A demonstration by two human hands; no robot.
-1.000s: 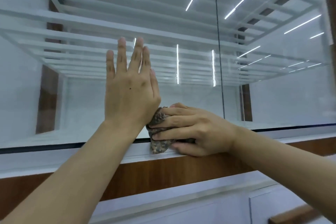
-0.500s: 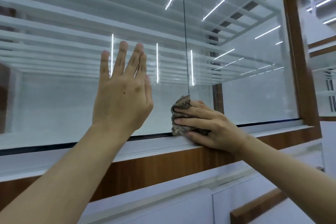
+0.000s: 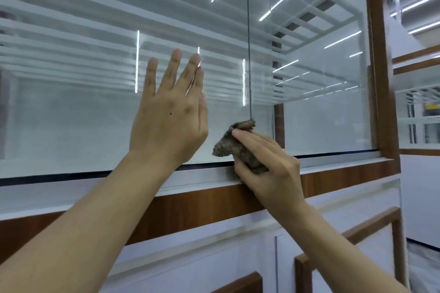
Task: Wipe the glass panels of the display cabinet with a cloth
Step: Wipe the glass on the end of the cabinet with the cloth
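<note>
Right hand (image 3: 269,166) fingers (image 3: 250,141) around cloth (image 3: 234,147); left hand (image 3: 169,116) spread, apparently against glass (image 3: 71,114).

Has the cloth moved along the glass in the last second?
Yes. The cloth in the right hand slid rightward along the bottom edge until its top reached the vertical glass seam.

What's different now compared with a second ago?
The right hand has slid the cloth rightward along the bottom of the glass, up to the vertical seam. The left hand stays flat and open against the glass; the cloth stays gripped.
</note>
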